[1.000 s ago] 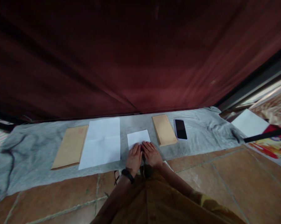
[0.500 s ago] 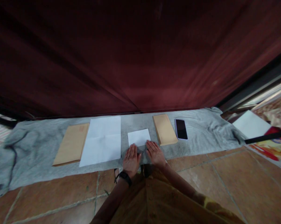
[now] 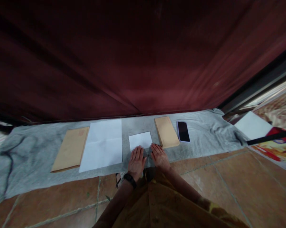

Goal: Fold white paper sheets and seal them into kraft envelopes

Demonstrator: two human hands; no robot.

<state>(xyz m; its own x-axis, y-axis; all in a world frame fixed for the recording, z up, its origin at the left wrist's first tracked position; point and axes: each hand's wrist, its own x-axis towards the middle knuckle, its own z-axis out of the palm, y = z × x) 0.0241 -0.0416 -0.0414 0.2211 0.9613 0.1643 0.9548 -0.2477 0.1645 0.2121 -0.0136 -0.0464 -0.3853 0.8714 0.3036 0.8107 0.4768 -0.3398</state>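
Note:
A small folded white paper (image 3: 140, 139) lies on the grey cloth in front of me. My left hand (image 3: 136, 162) rests flat, its fingertips on the paper's near edge and a dark band on the wrist. At the paper's near right corner, my right hand (image 3: 160, 157) lies flat too, with fingers stretched out. Neither hand grips anything. Large white sheets (image 3: 102, 145) with faint crease lines are spread to the left. Just right of the folded paper is a stack of brown envelopes (image 3: 167, 131).
Another brown envelope stack (image 3: 70, 148) lies at the left on the grey cloth (image 3: 211, 131). A phone (image 3: 183, 131) sits right of the nearer envelopes. Dark red fabric (image 3: 138, 63) rises behind. At the far right are a white sheet (image 3: 253, 125) and a colourful printed bag (image 3: 276, 152).
My left hand has slid slightly to the right along the folded paper's near edge. My right hand stays almost in place. The whole view has shifted a little.

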